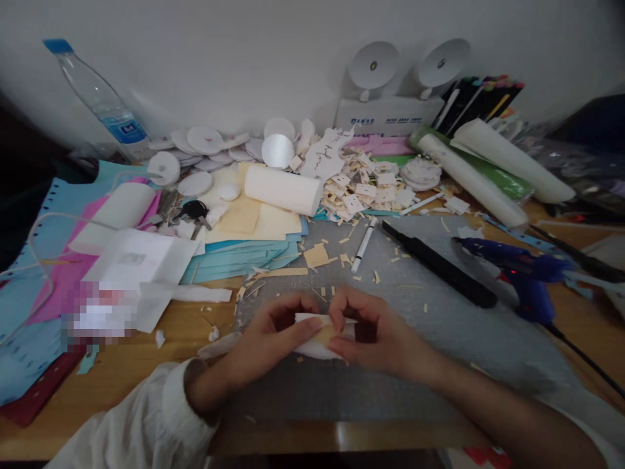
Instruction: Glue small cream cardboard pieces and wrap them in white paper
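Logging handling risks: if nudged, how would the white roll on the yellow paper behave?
The roll would probably roll, being a cylinder on its side. The yellow paper beneath might slide too, since its sheets look loose.

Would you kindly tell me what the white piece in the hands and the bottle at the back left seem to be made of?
White piece: matte, probably paper or tissue, given its dull, shineless surface; possibly cloth. Bottle: clear, glossy, likely plastic, as the wall shows through.

White held piece (313, 348); grey mat (312, 391)
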Action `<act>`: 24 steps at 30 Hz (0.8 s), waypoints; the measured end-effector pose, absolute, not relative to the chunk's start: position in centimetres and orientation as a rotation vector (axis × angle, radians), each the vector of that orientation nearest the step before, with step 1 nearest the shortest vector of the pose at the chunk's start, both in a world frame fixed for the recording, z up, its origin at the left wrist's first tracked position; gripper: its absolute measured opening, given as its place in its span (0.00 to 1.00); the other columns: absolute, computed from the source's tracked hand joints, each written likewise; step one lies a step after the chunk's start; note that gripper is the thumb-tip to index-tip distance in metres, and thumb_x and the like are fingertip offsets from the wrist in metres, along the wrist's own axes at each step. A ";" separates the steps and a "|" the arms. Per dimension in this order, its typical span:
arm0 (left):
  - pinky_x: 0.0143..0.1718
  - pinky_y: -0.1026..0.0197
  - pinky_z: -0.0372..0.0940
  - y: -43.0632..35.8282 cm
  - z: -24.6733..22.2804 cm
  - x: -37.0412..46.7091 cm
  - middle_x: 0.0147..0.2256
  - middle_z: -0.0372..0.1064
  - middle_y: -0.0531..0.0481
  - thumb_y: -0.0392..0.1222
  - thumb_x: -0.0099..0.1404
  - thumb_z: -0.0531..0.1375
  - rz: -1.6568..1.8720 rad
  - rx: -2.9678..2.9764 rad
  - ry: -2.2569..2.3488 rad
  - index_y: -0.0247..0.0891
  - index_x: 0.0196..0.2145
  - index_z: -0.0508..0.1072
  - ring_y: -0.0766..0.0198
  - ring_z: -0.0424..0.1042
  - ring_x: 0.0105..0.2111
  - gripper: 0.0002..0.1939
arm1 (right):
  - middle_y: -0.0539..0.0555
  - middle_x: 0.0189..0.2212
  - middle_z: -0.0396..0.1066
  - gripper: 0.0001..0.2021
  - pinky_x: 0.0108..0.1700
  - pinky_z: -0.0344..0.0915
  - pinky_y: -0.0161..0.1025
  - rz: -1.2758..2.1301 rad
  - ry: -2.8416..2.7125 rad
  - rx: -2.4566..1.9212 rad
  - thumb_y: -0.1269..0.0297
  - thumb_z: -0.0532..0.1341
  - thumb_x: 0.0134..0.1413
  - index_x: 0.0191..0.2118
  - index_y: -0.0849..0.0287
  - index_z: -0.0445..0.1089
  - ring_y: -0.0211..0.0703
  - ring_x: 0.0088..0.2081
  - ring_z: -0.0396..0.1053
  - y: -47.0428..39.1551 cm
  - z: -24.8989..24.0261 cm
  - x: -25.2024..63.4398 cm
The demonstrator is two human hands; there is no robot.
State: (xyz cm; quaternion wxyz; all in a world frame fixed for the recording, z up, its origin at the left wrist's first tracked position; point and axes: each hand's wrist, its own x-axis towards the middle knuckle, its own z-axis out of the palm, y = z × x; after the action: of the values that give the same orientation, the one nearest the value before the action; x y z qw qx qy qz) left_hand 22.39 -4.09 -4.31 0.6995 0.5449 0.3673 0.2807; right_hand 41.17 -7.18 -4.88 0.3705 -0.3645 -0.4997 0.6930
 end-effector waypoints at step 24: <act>0.28 0.66 0.61 -4.5 -4.3 22.4 0.28 0.69 0.50 0.40 0.61 0.61 0.794 1.605 0.908 0.37 0.30 0.72 0.66 0.67 0.29 0.04 | 0.48 0.25 0.63 0.06 0.31 0.60 0.35 1.353 -1.422 -1.158 0.61 0.60 0.55 0.29 0.55 0.66 0.36 0.28 0.62 -6.7 -4.7 40.7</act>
State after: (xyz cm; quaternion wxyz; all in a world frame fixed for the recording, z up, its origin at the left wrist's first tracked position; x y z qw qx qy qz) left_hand 22.44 -4.46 -4.31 0.5371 0.6744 0.3814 0.3336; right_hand 40.67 -6.70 -4.67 0.4181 -0.4616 -0.5667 0.5394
